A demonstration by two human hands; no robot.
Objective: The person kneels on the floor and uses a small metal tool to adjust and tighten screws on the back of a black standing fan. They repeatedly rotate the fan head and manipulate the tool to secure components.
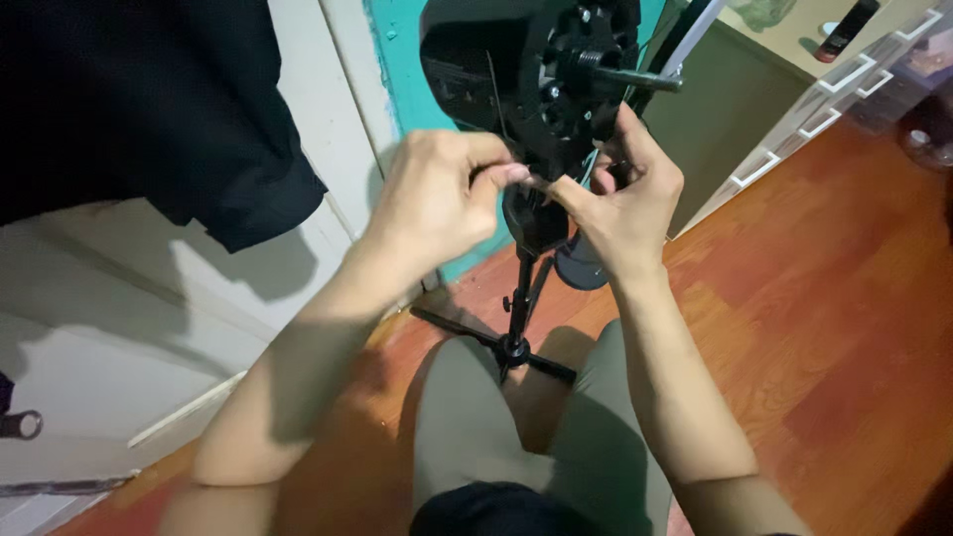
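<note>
Looking down through the head camera, I take the black stand [518, 298] as my landmark: a thin round metal pole rising from slim tripod legs splayed on the floor between my knees. On top of the pole sits a bulky black plastic motor housing [526, 69], matte, with a ribbed, toothed round hub and a smooth steel shaft [635, 77] poking out to the right of it.

My left hand [437, 199] is just left of the stand's neck, fingers curled and pressed together, thumb and forefinger pinching something very small at the neck; I cannot tell what it is. My right hand [625, 203] is just right of the neck, touching the housing's underside, its fingertips meeting the left ones in a tight pinch at the same spot. A thin pale wire [588, 169] runs down beside the right hand's fingers.

Left of the stand hangs a limp black cloth [149, 109], soft and creased, against a smooth off-white panelled door [149, 328]. Behind the stand is a glossy teal painted strip [402, 60]. Below and right of the stand spreads a polished reddish wood floor [814, 298], with visible grain. Far right of the stand's top is a white drawer unit [834, 109] with flat bar handles, and a dark bottle [849, 30] lies on its top. My olive trousers [467, 427], smooth fabric, flank the tripod's base.
</note>
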